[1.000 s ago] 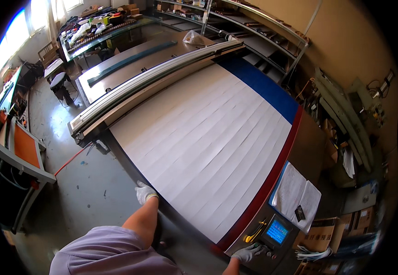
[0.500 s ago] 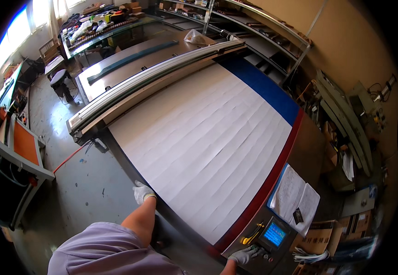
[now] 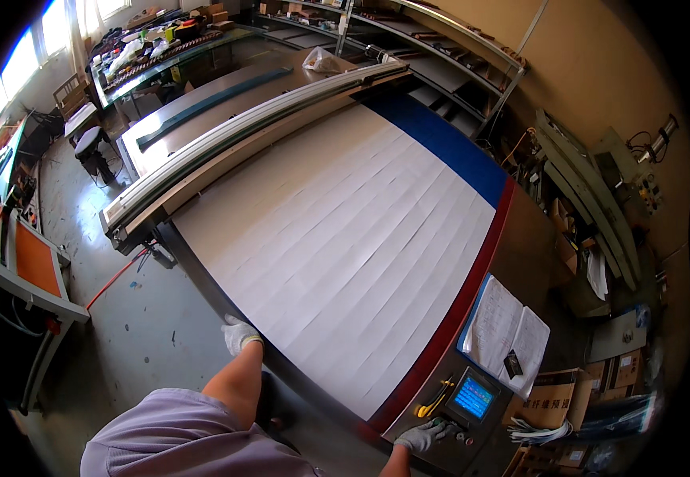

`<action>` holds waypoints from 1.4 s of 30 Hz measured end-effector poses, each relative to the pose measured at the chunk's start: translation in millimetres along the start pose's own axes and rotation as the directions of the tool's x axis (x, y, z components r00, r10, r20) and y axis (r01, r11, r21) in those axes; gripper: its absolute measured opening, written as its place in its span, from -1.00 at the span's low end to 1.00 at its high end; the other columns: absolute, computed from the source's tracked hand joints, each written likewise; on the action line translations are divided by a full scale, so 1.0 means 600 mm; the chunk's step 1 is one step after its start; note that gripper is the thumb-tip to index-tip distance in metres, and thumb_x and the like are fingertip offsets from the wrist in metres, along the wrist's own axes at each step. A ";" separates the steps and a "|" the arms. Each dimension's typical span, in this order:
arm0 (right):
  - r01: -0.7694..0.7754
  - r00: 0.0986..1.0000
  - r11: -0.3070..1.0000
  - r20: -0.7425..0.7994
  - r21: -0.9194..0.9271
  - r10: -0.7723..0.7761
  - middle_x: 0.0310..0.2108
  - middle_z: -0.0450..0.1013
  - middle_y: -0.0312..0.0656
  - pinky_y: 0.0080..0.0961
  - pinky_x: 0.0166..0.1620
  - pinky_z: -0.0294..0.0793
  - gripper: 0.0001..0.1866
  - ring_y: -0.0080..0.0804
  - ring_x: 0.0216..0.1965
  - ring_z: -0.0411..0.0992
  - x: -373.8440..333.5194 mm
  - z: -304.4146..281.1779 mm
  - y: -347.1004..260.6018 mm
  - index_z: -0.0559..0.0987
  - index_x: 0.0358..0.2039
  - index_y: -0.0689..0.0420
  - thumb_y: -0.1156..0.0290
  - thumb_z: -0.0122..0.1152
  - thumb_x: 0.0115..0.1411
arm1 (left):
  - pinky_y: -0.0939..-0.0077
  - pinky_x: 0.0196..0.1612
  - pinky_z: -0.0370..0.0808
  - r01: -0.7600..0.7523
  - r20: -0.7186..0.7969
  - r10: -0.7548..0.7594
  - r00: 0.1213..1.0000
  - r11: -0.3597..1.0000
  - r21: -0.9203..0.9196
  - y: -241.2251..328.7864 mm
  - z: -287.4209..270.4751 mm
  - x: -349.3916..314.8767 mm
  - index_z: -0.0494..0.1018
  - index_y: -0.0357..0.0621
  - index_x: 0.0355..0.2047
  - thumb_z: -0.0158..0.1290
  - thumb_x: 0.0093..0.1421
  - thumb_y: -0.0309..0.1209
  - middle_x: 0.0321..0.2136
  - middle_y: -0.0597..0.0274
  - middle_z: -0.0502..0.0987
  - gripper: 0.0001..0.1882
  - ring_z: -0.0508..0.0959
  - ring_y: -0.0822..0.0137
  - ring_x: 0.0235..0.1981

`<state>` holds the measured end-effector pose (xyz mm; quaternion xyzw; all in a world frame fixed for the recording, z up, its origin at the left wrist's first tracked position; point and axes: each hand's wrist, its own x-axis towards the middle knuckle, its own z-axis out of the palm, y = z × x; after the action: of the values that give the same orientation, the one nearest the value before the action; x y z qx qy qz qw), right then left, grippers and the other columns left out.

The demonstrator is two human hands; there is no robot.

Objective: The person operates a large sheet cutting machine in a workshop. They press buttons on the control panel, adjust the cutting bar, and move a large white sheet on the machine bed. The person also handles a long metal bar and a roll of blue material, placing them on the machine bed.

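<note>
A light knitted work glove covers my left hand (image 3: 240,334), which rests at the near left edge of the large machine bed, fingers loosely extended. Covering most of the bed is a white sheet (image 3: 337,254) with long parallel creases or seams. My right hand (image 3: 423,436), gloved too, lies over the control panel (image 3: 460,457) at the bed's near right corner. Its fingers are stretched toward small knobs or buttons (image 3: 462,437); whether they press one cannot be made out. A lit blue screen (image 3: 472,397) sits just beyond it, beside yellow-handled cutters or pliers (image 3: 434,401).
A long metal gantry beam (image 3: 257,131) spans the bed's far side. An open notebook (image 3: 504,334) with a small dark object lies right of the bed. Cardboard boxes (image 3: 548,401) stand near right. Metal shelves (image 3: 440,63) and a cluttered table (image 3: 162,56) are behind; a stool (image 3: 94,151) stands left.
The whole view has shifted slightly, so the bed and gantry appear a little farther left. My right hand's fingers sit slightly higher on the panel. My left hand stays at the bed's edge.
</note>
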<state>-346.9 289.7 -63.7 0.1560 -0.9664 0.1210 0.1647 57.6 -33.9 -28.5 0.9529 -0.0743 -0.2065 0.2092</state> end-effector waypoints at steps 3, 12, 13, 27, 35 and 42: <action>0.016 1.000 1.000 -0.010 0.012 -0.016 0.28 0.16 0.10 -0.11 0.19 0.30 -0.56 0.12 0.23 0.20 -0.001 -0.005 -0.005 0.35 0.15 0.22 0.21 -0.09 0.38 | -0.06 -0.01 0.45 0.004 0.016 -0.004 1.000 1.000 0.003 0.001 -0.003 -0.002 0.42 -0.31 -0.02 -0.38 0.36 0.13 -0.16 -0.25 0.57 -0.30 0.55 -0.24 -0.09; 0.037 0.998 0.999 -0.054 -0.012 -0.038 0.26 0.19 0.12 -0.10 0.16 0.31 -0.58 0.13 0.20 0.24 0.002 0.023 0.015 0.36 0.13 0.23 0.23 -0.06 0.37 | -0.04 0.03 0.44 0.003 0.029 -0.003 1.000 1.000 -0.012 -0.014 0.012 -0.002 0.40 -0.31 0.02 -0.38 0.35 0.13 -0.11 -0.27 0.55 -0.29 0.54 -0.24 -0.05; 0.032 0.998 0.999 -0.052 -0.030 -0.033 0.25 0.19 0.12 -0.10 0.16 0.31 -0.58 0.13 0.20 0.24 0.002 0.025 0.017 0.37 0.13 0.23 0.24 -0.05 0.37 | -0.04 0.03 0.44 0.006 0.035 -0.005 0.999 1.000 -0.009 -0.014 0.013 -0.005 0.40 -0.31 0.02 -0.38 0.35 0.13 -0.11 -0.27 0.55 -0.29 0.53 -0.24 -0.05; 0.043 0.997 0.999 -0.066 0.010 -0.042 0.28 0.16 0.09 -0.13 0.18 0.30 -0.57 0.09 0.23 0.21 0.007 0.032 0.025 0.36 0.14 0.24 0.23 -0.06 0.38 | -0.05 0.00 0.44 -0.006 -0.009 0.006 1.000 1.000 -0.012 -0.024 0.027 -0.009 0.41 -0.29 0.00 -0.38 0.36 0.13 -0.14 -0.23 0.57 -0.30 0.55 -0.23 -0.08; -0.035 0.999 0.999 0.001 0.041 0.035 0.22 0.23 0.07 -0.11 0.06 0.40 -0.56 0.11 0.13 0.32 -0.001 -0.007 -0.015 0.35 0.17 0.16 0.23 -0.02 0.36 | -0.04 0.02 0.43 0.018 0.020 -0.019 1.000 1.000 0.006 -0.018 0.007 -0.008 0.41 -0.29 0.01 -0.41 0.36 0.14 -0.12 -0.23 0.56 -0.28 0.54 -0.22 -0.06; -0.146 0.989 0.989 0.034 0.015 0.145 0.25 0.21 0.11 -0.13 0.01 0.44 -0.52 0.13 0.14 0.33 -0.008 -0.013 -0.018 0.33 0.22 0.10 0.17 -0.10 0.37 | -0.01 0.07 0.40 -0.036 0.022 0.036 0.999 0.999 0.019 -0.012 0.012 -0.011 0.40 -0.33 0.01 -0.44 0.36 0.12 -0.07 -0.25 0.54 -0.27 0.52 -0.20 -0.02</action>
<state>-336.8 282.9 -56.2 0.0885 -0.9767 0.1385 0.1383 49.0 -28.4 -35.2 0.9510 -0.0958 -0.2125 0.2030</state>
